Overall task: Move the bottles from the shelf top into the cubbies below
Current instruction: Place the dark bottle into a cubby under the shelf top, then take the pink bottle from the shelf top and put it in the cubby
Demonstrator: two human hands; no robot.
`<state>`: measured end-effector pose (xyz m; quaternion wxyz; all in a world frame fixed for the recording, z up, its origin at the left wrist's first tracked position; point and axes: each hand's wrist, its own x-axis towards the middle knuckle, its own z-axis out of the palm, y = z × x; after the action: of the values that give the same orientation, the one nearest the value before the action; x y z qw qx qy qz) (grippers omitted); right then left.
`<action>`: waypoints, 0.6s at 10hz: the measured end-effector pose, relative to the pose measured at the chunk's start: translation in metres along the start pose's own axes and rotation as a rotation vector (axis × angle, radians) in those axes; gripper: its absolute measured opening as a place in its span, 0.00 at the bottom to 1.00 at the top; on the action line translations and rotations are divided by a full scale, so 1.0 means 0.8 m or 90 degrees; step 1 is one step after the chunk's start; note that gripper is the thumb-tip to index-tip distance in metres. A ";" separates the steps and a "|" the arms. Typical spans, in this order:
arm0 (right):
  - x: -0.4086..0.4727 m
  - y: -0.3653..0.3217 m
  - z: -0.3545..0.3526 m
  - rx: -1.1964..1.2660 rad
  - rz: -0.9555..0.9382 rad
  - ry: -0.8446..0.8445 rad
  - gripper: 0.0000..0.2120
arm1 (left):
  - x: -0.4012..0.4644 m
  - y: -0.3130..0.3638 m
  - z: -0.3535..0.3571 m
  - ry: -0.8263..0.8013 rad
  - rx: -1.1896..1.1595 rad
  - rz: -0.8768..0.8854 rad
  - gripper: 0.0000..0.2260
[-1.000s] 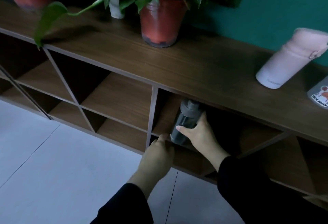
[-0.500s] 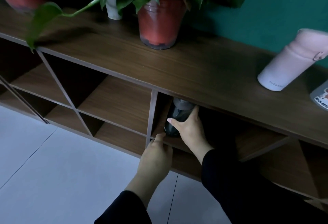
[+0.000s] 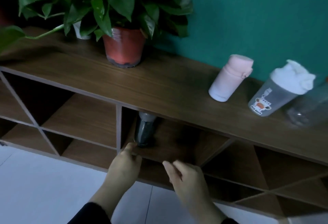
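Head: dark bottle [image 3: 144, 131] upright in cubby [image 3: 177, 145].

Pink bottle [image 3: 229, 80], red pot [image 3: 123, 47], teal wall [image 3: 257, 16]

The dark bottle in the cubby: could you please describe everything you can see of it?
The dark bottle has a smoky, see-through body, plastic by its look, and a grey cap partly hidden under the shelf top. It stands upright on the cubby floor, near the left divider. The left hand reaches its base; contact is unclear. The right hand is clear of it.
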<state>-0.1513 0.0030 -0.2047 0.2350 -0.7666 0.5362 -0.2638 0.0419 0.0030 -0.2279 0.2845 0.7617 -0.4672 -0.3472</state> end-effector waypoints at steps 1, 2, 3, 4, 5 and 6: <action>0.005 -0.038 -0.088 0.074 -0.161 0.246 0.15 | -0.005 0.003 -0.005 -0.009 0.003 -0.005 0.17; 0.062 -0.078 -0.170 0.185 -0.048 0.346 0.11 | -0.010 0.005 -0.006 -0.017 -0.002 -0.015 0.18; 0.130 -0.057 -0.209 0.150 0.066 0.404 0.35 | -0.009 -0.004 0.001 -0.015 0.010 -0.015 0.17; 0.190 -0.043 -0.244 0.054 0.145 0.341 0.48 | -0.003 -0.017 0.007 -0.010 0.019 -0.005 0.16; 0.224 -0.035 -0.260 -0.010 0.162 0.238 0.49 | -0.019 0.001 -0.012 -0.010 0.004 0.000 0.15; 0.242 -0.028 -0.261 0.005 0.159 0.184 0.39 | -0.025 0.009 -0.022 -0.015 -0.008 0.009 0.16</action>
<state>-0.2177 -0.1890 -0.0039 0.1891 -0.6471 0.6545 -0.3422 0.0460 0.0205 -0.2065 0.2864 0.7524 -0.4737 -0.3571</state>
